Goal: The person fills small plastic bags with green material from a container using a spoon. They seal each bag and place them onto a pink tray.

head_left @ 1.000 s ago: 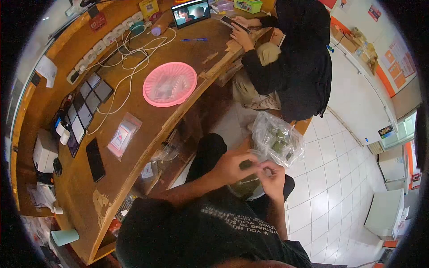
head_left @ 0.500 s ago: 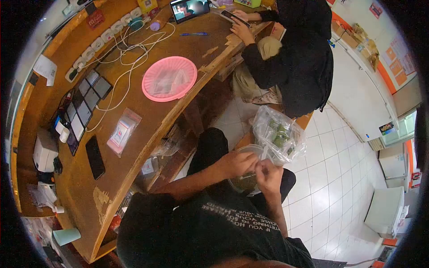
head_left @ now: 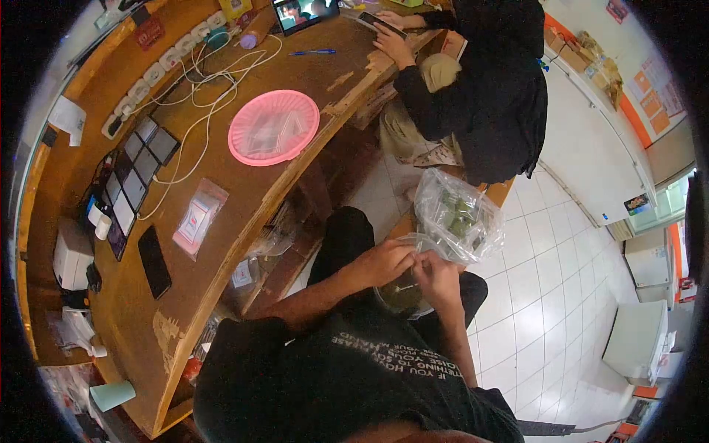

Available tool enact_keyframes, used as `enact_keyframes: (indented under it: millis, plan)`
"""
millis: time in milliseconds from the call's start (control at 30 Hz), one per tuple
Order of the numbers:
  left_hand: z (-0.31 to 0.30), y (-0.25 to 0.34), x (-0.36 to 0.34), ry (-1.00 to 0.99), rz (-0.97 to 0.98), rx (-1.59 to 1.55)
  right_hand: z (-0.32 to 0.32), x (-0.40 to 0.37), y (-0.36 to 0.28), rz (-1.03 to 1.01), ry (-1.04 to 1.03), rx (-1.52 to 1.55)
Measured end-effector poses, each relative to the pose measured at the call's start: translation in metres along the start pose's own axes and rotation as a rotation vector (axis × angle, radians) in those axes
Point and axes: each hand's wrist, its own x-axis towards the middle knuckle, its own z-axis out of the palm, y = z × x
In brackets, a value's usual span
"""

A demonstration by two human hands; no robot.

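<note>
Change over the last second: the right hand (head_left: pixel 441 282) is brought in a little higher, and its fingertips are now set right beside those of the left hand (head_left: pixel 380 264). The finger blur noted a second ago is mostly gone. The frame is slightly shifted too, so small moves are read with caution. From this it is judged that close finger work is shared by both hands at one spot over the lap.

Grip: the fingers of both hands are curled inward and drawn near at the tips, none spread wide. Whether the tips are pressed together, or something thin is pinched there, cannot be told.

Position: the clear tub (head_left: pixel 423 313) is seen at six o'clock from the fingertips, low over the lap, with dark greenish contents (head_left: pixel 399 297). A clear plastic edge (head_left: pixel 417 238) is noted just beyond, at twelve; whether it belongs to the tub is not made out. Between one and two o'clock, green bundles (head_left: pixel 459 210) are held in a clear bag (head_left: pixel 484 247), near the right hand. Well apart, between ten and eleven, a pink basket (head_left: pixel 233 139) is set on the bench (head_left: pixel 214 244).
</note>
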Motion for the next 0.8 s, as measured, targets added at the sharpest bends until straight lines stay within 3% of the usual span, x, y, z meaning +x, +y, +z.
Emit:
enact_keyframes:
  millis: [67, 200, 267, 333, 433, 500, 533, 633, 700, 733, 800]
  plan:
    - [-0.001, -0.003, -0.001, -0.064, 0.029, 0.071, 0.006, -0.002, 0.013, 0.028, -0.081, 0.172]
    - [0.016, -0.022, -0.007, -0.182, -0.005, 0.321, 0.021, -0.009, 0.030, 0.101, -0.100, 0.131]
    - [0.022, -0.027, -0.005, -0.135, -0.086, 0.336, 0.026, -0.009, 0.029, 0.030, 0.157, -0.055]
    - [0.022, -0.024, 0.000, -0.093, -0.163, 0.348, 0.022, -0.008, 0.024, 0.074, 0.179, -0.031]
    - [0.020, -0.006, 0.004, 0.057, -0.085, 0.303, 0.009, -0.009, 0.010, 0.147, 0.158, 0.026]
    - [0.012, 0.008, 0.012, 0.041, -0.259, -0.099, -0.002, -0.007, 0.001, 0.175, 0.125, 0.062]
    - [0.014, 0.005, 0.012, 0.036, -0.262, -0.102, -0.008, -0.007, -0.002, 0.174, 0.069, 0.090]
    - [0.007, 0.007, 0.014, 0.152, -0.171, -0.144, -0.019, -0.008, -0.003, 0.197, 0.066, 0.073]
    - [-0.006, 0.019, 0.022, 0.219, 0.174, 0.231, -0.015, -0.007, 0.000, 0.212, 0.163, -0.008]
    - [-0.012, 0.022, 0.024, 0.191, 0.177, 0.223, -0.014, -0.006, -0.001, 0.239, 0.176, -0.004]
    - [-0.021, 0.021, 0.023, 0.069, 0.279, 0.166, -0.020, -0.003, -0.001, 0.228, 0.168, 0.376]
